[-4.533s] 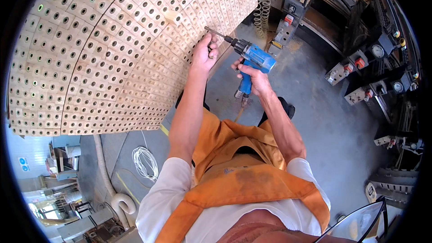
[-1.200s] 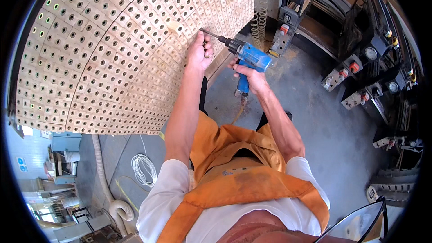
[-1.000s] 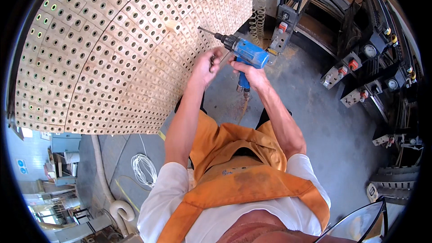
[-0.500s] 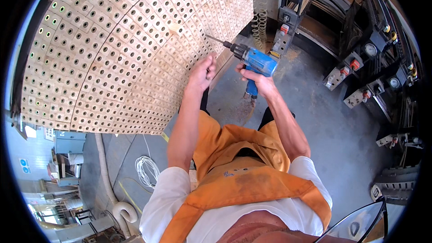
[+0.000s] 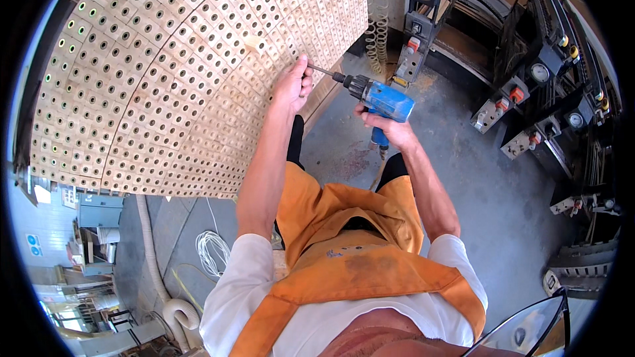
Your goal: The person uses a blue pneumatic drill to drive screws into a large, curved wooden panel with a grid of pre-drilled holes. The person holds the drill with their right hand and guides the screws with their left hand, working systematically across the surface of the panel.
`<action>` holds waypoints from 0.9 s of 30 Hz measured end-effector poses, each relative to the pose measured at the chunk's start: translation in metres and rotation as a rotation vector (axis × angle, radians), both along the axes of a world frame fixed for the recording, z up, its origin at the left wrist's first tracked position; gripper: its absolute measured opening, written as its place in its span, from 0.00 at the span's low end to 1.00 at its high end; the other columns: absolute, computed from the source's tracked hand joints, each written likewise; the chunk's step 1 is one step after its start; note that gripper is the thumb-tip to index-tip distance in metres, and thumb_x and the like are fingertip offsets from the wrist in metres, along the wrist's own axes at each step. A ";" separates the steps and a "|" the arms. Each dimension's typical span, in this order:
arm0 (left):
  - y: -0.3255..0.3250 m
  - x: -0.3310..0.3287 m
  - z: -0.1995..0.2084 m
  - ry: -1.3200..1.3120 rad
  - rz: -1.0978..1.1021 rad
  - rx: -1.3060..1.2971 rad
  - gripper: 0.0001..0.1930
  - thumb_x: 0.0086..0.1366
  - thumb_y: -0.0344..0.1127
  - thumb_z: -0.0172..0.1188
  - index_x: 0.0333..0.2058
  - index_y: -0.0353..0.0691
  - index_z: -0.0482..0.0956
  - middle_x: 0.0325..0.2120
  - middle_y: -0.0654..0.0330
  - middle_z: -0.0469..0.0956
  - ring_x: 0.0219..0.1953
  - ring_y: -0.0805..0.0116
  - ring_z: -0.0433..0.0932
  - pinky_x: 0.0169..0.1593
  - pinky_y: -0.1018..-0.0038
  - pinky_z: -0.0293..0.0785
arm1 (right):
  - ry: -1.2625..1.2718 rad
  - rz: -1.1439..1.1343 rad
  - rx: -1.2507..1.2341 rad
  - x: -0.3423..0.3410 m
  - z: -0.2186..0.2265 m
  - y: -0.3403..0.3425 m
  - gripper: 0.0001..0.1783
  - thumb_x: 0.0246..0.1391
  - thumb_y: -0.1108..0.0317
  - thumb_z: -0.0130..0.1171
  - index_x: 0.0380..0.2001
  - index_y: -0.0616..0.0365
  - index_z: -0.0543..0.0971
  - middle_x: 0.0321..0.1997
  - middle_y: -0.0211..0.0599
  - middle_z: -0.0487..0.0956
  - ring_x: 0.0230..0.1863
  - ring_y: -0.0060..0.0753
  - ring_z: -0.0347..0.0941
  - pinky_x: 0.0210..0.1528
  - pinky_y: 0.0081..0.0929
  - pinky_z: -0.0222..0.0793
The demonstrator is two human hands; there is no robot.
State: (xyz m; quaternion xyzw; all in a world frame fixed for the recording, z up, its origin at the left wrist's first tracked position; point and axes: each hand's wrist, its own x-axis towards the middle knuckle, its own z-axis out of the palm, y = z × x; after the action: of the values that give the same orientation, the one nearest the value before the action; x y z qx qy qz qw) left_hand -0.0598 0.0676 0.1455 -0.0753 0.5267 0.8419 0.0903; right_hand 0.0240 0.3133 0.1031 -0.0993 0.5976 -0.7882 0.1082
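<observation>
The left hand [image 5: 292, 86] had come up to the bit [image 5: 325, 71], so guiding seemed begun; its grip I could not tell. The right hand [image 5: 392, 127] was clamped on the blue drill [image 5: 389, 100], toward two o'clock.

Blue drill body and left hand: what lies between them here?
In the head view, the dark chuck and the slim bit lie between the blue drill body and the left hand.

No words can be read here; on the wall [image 5: 56, 225], a sign [image 5: 34, 245] with two blue discs is seen, illegible marks [image 5: 334, 254] on the orange apron [image 5: 390, 284].
</observation>
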 end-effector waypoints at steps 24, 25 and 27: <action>0.017 0.106 -0.131 -0.474 -0.157 0.451 0.09 0.72 0.39 0.46 0.41 0.40 0.70 0.25 0.69 0.68 0.20 0.83 0.62 0.16 0.89 0.54 | -0.005 -0.113 -0.066 -0.036 0.030 -0.052 0.09 0.47 0.73 0.63 0.34 0.60 0.79 0.30 0.29 0.78 0.29 0.22 0.71 0.33 0.23 0.67; 0.017 0.109 -0.127 -0.458 -0.184 0.436 0.09 0.71 0.39 0.47 0.41 0.40 0.70 0.25 0.69 0.67 0.20 0.83 0.62 0.16 0.88 0.54 | 0.006 -0.116 -0.058 -0.037 0.028 -0.052 0.09 0.46 0.73 0.63 0.34 0.60 0.79 0.29 0.29 0.78 0.29 0.22 0.71 0.33 0.23 0.67; 0.018 0.113 -0.117 -0.426 -0.240 0.406 0.09 0.71 0.40 0.47 0.41 0.41 0.71 0.24 0.69 0.66 0.20 0.84 0.62 0.16 0.88 0.54 | 0.027 -0.124 -0.042 -0.041 0.023 -0.050 0.09 0.46 0.73 0.63 0.33 0.60 0.79 0.29 0.30 0.78 0.29 0.22 0.70 0.33 0.23 0.67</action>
State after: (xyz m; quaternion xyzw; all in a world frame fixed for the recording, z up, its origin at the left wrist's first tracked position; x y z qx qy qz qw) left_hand 0.0532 0.0852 0.0286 -0.1678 0.3225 0.8784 0.3103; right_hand -0.0167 0.2630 0.1265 -0.0750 0.5873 -0.8044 0.0489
